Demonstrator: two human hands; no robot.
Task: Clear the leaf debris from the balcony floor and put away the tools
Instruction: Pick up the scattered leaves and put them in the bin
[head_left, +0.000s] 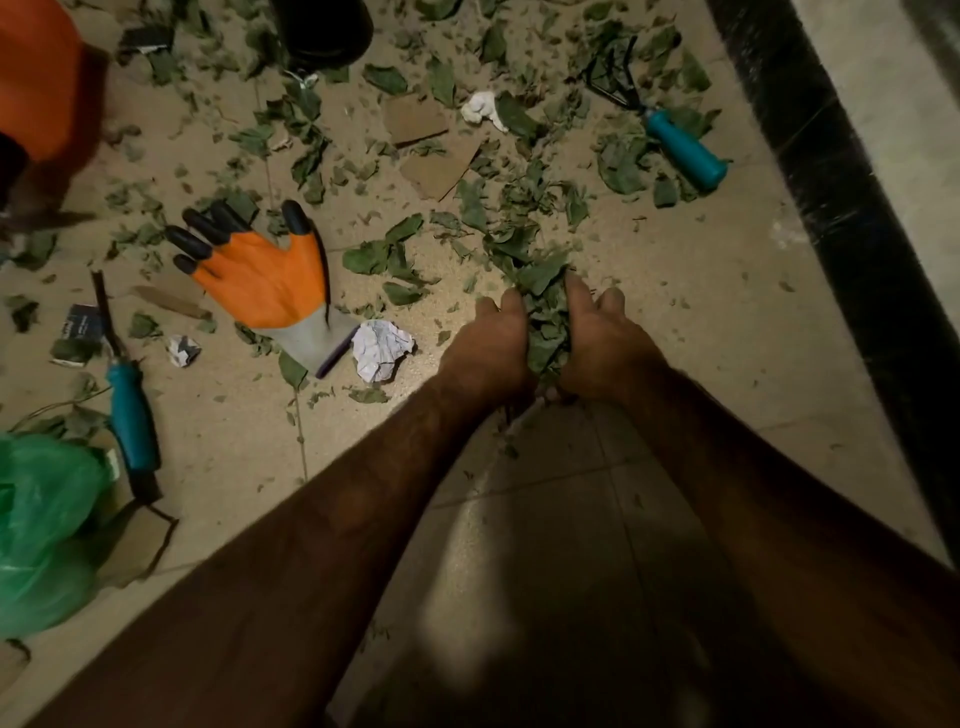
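Leaf clump (543, 317): green, crumpled, centre-right of view, low at the balcony floor (701, 322), squeezed btwn both hands. Left hand (491, 348) on its left side, right hand (602, 345) on its right. Fingers of both curled inward and clamped on the bunch, tips sunk in the leaves. Can't tell if the clump's underside touches the floor.

Loose leaves (374, 257) scattered over the tiles, thickest just ahead of the hands and toward top of view.

Tools: hand rake (680, 143), teal handle, black tines, lying in leaves upper right, near the black kerb (831, 208). 2nd teal-handled tool (132, 415) flat on floor at left, just beside green plastic bag (41, 525).

Orange glove (265, 280), black fingertips, grey cuff, flat on floor left of the hands. Crumpled paper (382, 351) right at its cuff. Cardboard scraps (439, 171) and white wad (483, 109) further out among leaves.
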